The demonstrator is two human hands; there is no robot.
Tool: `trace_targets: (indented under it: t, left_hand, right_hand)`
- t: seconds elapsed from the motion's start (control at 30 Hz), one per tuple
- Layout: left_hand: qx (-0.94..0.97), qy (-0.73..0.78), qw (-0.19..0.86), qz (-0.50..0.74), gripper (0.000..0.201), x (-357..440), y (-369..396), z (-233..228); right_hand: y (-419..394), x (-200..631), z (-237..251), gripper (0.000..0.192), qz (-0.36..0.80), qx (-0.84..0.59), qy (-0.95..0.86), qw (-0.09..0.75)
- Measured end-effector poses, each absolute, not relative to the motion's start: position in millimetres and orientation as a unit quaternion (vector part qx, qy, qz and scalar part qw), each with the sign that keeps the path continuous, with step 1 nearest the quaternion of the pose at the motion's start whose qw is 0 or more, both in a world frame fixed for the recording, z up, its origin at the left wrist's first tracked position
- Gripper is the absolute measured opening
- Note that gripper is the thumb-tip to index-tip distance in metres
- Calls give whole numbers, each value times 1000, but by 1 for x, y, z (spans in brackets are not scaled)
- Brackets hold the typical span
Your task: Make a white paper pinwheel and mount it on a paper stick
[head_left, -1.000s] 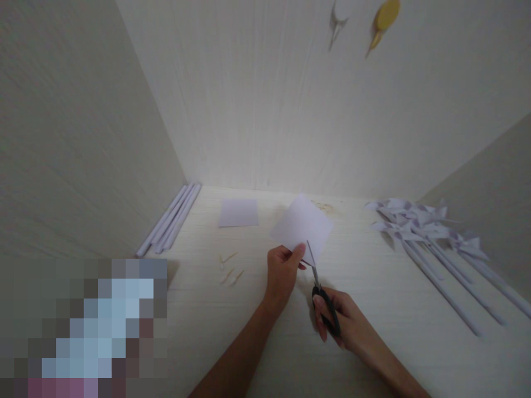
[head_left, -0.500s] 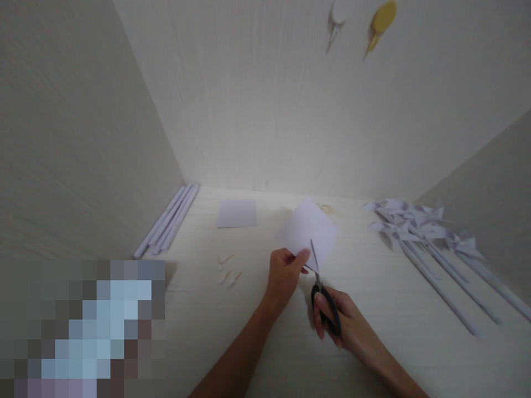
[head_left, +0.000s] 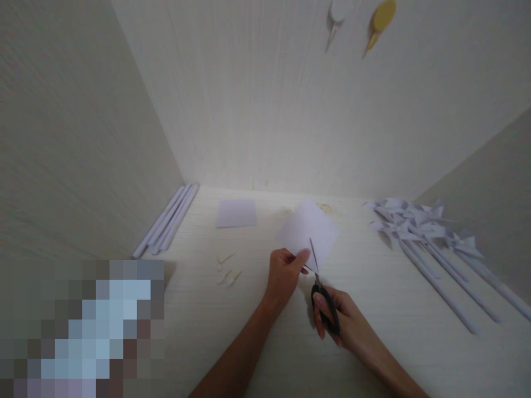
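A square sheet of white paper (head_left: 305, 229) is turned cornerwise above the pale surface. My left hand (head_left: 286, 271) pinches its lower left edge between thumb and fingers. In my right hand (head_left: 334, 309) are black-handled scissors (head_left: 329, 312), with thumb and fingers at the handle loops. Their blades reach up into the paper from its nearest corner, one blade lying visibly over the sheet. Most of the other blade is hidden by the paper.
Rolled paper sticks (head_left: 168, 221) lie at the left wall. A second paper sheet (head_left: 237, 213) lies at the back, with several small white-tipped sticks (head_left: 226, 276) nearer. Several paper pinwheels (head_left: 415, 226) on sticks are piled right. Two hooks (head_left: 382, 16) hang on the back wall.
Almost nothing differs. Both hands, the scissors and the paper keep their places, and the view has shifted very slightly.
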State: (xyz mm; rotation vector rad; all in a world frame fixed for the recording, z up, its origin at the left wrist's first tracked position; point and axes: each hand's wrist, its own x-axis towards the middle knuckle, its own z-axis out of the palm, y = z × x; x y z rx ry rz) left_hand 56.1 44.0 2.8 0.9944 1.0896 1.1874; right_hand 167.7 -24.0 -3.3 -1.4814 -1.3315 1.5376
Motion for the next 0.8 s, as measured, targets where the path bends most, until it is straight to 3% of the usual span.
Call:
trace_targets:
  t: [0.47, 0.8]
  left_hand:
    - [415, 471, 585, 514, 32, 57, 45, 1]
    - [325, 461, 504, 654, 21, 51, 47, 4]
  right_hand:
    - [-23, 166, -3, 40, 578, -563, -508, 302]
    - [-28, 166, 1, 38, 560, -525, -572, 290]
